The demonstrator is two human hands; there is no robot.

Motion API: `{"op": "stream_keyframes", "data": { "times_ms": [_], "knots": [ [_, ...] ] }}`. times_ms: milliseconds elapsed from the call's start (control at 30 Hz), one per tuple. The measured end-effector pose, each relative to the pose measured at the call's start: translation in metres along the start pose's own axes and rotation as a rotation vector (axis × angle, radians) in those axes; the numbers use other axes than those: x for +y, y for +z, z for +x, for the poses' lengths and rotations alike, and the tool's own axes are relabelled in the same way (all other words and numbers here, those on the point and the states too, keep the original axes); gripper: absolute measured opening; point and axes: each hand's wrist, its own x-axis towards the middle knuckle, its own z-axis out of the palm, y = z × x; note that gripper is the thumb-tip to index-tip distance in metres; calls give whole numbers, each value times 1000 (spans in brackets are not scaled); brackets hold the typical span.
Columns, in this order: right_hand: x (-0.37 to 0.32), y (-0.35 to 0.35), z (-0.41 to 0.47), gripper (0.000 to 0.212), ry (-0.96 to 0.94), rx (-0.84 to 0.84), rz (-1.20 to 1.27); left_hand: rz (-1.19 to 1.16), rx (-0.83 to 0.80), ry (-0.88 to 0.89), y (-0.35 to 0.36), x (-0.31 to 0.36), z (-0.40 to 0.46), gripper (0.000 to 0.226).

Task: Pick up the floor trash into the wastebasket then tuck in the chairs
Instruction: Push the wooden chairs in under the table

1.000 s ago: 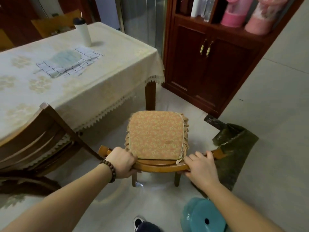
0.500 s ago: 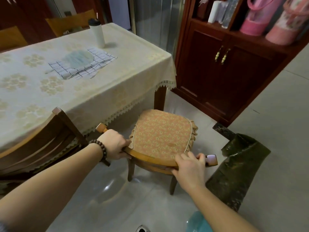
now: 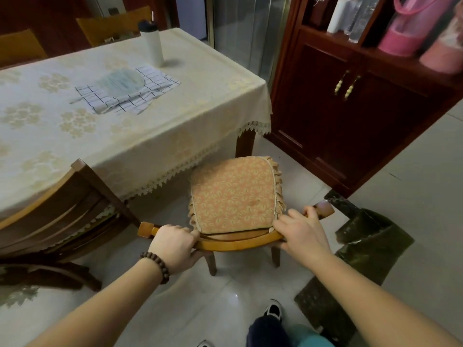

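Note:
A wooden chair [image 3: 240, 242] with an orange patterned seat cushion [image 3: 234, 195] stands on the tiled floor by the table's near right corner. Both hands grip its curved top rail. My left hand [image 3: 175, 245], with a bead bracelet on the wrist, holds the rail's left part. My right hand [image 3: 302, 231] holds the right part, close to the rail's end. The seat's front edge is level with the tablecloth's lace hem. A teal wastebasket [image 3: 313, 338] shows partly at the bottom edge, behind my leg.
The table [image 3: 213, 116] carries a white bottle [image 3: 152, 43] and a checked cloth [image 3: 125, 92]. A darker chair [image 3: 62, 211] is tucked in on the left. A dark cabinet [image 3: 350, 113] stands to the right, and a crumpled dark green sheet [image 3: 363, 251] lies on the floor beside the chair.
The chair has moved forward toward the table, its seat now reaching the tablecloth hem. Both hands stayed on the top rail and travelled with it. I stepped closer.

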Motion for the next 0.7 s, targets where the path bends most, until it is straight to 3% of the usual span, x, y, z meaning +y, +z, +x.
{"op": "stream_keyframes", "data": {
  "times_ms": [333,567,700],
  "knots": [
    [129,4,56,45,-255,-117,-46,-70,-15,-208,-27,73,71,45],
    [233,22,79,40,-194,-294,-122,-55,-64,-210,-59,123,163,41],
    [262,35,86,38,-182,-274,-70,-12,-40,-165,-65,127,195,44]
  ]
}}
